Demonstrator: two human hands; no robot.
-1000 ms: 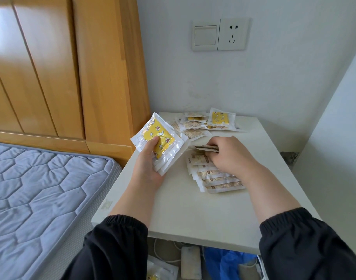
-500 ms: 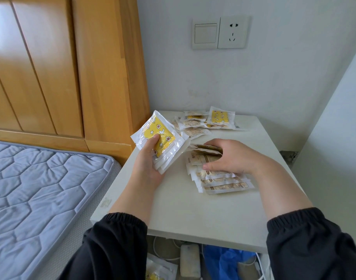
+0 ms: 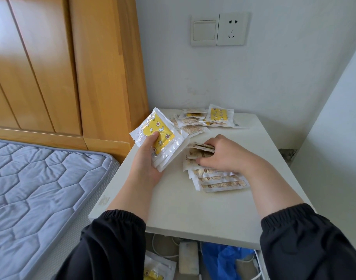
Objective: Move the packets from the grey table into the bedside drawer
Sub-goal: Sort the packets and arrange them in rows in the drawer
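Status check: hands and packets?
Left hand grips yellow packets. Right hand pinches beige packets on table. Far pile at back edge. Nothing blocking.

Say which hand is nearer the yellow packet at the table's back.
Right. The right hand, gripping beige packets, is in front of the yellow packet; the left hand, holding a stack, is farther left.

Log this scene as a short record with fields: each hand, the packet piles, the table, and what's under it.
Left hand: holds a stack of yellow packets above the table
Right hand: fingers curled round the top of the fanned beige packets
Far pile: loose packets, untouched, at the table's back edge
Under table: one packet, cables, blue bag
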